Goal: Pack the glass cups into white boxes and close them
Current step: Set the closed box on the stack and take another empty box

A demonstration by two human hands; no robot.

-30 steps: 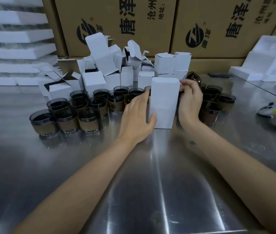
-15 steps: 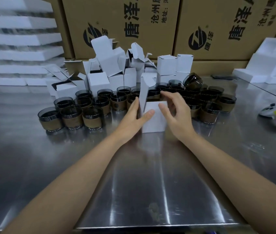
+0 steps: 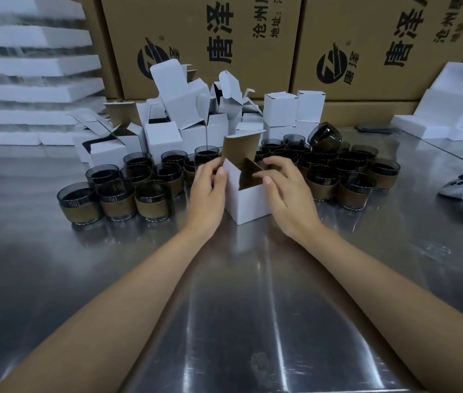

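Forearms reach out over the steel table point(image 3: 239, 307) to the white box point(image 3: 248, 202), which stands on the metal between the two hands. A second ago it was a tall, shut-looking block held upright. Half a second ago a flap had begun to lift. Now its top is open, and the lid flap point(image 3: 239, 147) stands up at the back with its brown inside showing. The left hand point(image 3: 206, 194) grips the left wall, fingers curled behind it and thumb on the rim. The right hand point(image 3: 287, 194) curves round the right side, thumb and forefinger pinching at the small side flap. No cup shows inside, so I judge the box opened and ready for loading, with nothing yet packed in it. Just behind, glass cups point(image 3: 151, 199) with brown bands wait in rows on either side, with a tipped cup point(image 3: 322, 137) lying on top of those to the right. Farther back lies a heap of empty boxes point(image 3: 163, 137), then the brown cartons point(image 3: 366, 38)
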